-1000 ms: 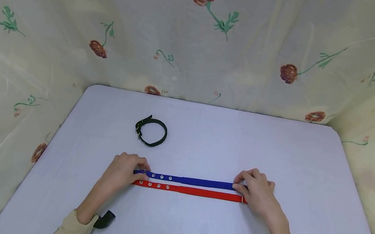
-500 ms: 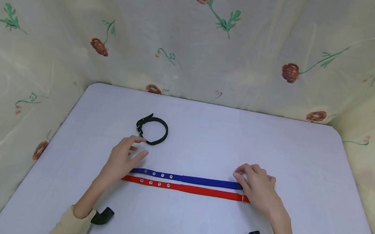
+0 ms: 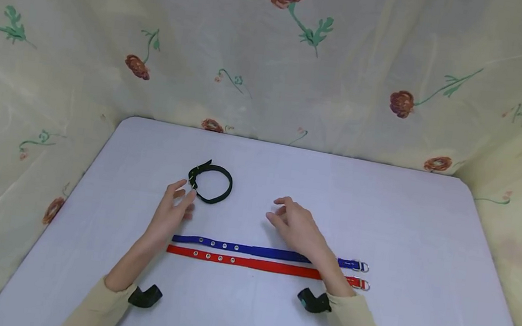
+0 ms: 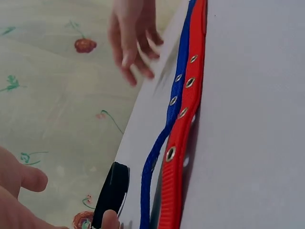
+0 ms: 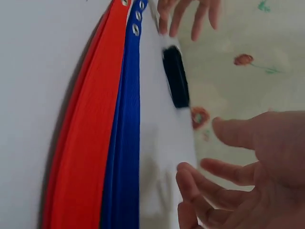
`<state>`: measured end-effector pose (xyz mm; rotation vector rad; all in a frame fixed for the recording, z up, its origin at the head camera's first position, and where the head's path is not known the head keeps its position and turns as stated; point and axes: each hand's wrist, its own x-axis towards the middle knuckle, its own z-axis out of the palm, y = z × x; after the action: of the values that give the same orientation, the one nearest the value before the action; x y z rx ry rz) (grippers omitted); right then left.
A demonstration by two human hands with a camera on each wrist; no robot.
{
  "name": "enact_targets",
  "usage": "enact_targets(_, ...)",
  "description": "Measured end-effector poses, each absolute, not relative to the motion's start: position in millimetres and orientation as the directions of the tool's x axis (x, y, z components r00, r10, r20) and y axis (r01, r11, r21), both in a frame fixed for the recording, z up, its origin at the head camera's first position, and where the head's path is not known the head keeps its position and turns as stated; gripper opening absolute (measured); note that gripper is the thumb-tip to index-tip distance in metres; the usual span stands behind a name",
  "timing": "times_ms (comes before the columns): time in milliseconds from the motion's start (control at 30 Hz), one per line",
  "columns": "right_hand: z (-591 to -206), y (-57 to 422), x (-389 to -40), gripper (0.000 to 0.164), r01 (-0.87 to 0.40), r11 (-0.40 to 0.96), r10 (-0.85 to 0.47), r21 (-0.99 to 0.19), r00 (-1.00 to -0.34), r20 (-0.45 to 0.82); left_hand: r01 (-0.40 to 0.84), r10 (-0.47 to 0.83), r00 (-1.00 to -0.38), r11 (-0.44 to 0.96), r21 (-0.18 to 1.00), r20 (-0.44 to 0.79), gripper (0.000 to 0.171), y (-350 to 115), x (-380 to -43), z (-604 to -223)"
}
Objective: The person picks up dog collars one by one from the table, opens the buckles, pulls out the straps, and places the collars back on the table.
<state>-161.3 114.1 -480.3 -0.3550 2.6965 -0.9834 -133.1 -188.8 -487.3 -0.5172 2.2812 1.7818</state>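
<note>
A black pet collar (image 3: 221,197), buckled into a ring, lies toward the back left of the table. My left hand (image 3: 167,217) is beside its buckle, fingers spread and holding nothing; whether a fingertip touches the collar I cannot tell. My right hand (image 3: 300,230) hovers past the blue strap with fingers loosely bent and nothing in them. Below the hands, a blue collar (image 3: 274,253) and a red collar (image 3: 272,266) lie stretched out side by side, eyelets at the left and metal buckles at the right. My right forearm hides part of both.
The white table (image 3: 242,313) ends at a rear edge against a flower-patterned cloth (image 3: 348,87), which also hangs at both sides. A black wrist camera (image 3: 145,296) sits at my left cuff and another wrist camera (image 3: 314,301) at my right.
My left hand has let go of the blue collar's left end and moved up toward the black collar. My right hand has left the right ends and moved left and up, exposing both buckles.
</note>
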Motion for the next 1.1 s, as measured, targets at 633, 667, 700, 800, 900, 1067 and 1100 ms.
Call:
enact_targets(633,-500,3,-219,0.065,-0.184,0.698,-0.367,-0.692,-0.922,-0.125,-0.457,-0.126,-0.882,-0.008,0.889,-0.455,0.071,-179,-144,-493)
enact_targets(667,-500,1,-219,0.063,-0.181,0.705,-0.363,-0.686,-0.923,-0.129,-0.453,-0.122,-0.884,-0.010,0.892,-0.450,0.071,-179,-144,-493)
enact_targets(700,-499,0,-218,0.062,-0.181,0.710,-0.359,-0.681,-0.924,-0.129,-0.448,-0.121,-0.887,-0.009,0.894,-0.446,0.070,-179,-144,-493)
enact_targets(800,-496,0,-215,0.062,-0.176,0.713,-0.352,-0.679,-0.927,-0.129,-0.426,-0.115,-0.898,-0.006,0.904,-0.424,0.067,-178,-144,-492)
enact_targets(900,-494,1,-212,0.065,-0.177,0.702,-0.344,-0.690,-0.933,-0.110,-0.414,-0.122,-0.903,-0.007,0.910,-0.411,0.066,-178,-145,-491)
enact_targets(1067,-486,1,-205,0.072,-0.187,0.695,-0.322,-0.694,-0.944,-0.068,-0.395,-0.152,-0.907,-0.024,0.918,-0.394,0.068,-178,-143,-488)
enact_targets(1100,-484,2,-203,0.072,-0.193,0.695,-0.323,-0.693,-0.944,-0.061,-0.392,-0.160,-0.907,-0.017,0.920,-0.389,0.069,-178,-141,-487)
